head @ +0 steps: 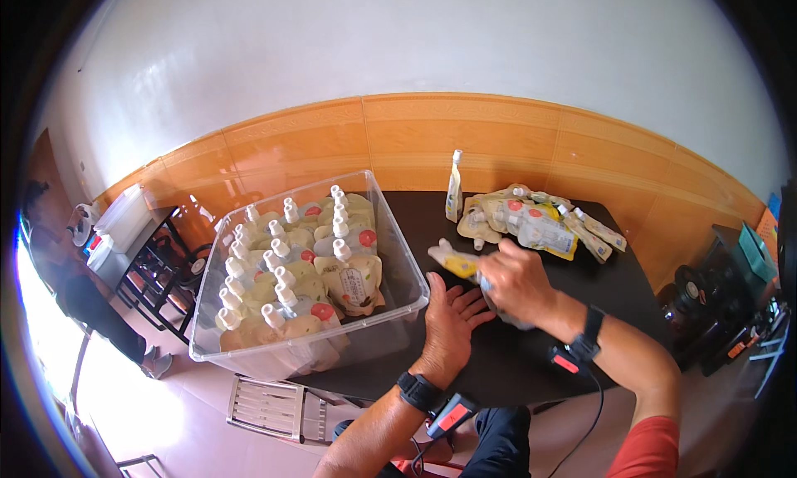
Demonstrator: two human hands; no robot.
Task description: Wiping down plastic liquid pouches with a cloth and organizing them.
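My right hand (514,279) grips a spouted pouch (459,263) above the dark table; the pouch looks blurred, and its far part is hidden behind the fingers. Just left of it, my left hand (451,328) is palm up with fingers spread, holding nothing. A clear plastic bin (411,300) stands to the left, holding rows of upright spouted pouches (355,282) with white caps. At the table's back right lies a heap of similar pouches (538,229). One narrow pouch (454,195) stands upright beside that heap, near the wall.
The black table (498,360) meets a tiled wall (461,129). A metal stool (268,408) is below the bin. At far left, a person (81,291) stands by a black rack (155,254) with plastic containers. Dark stacked stools (691,304) are at right.
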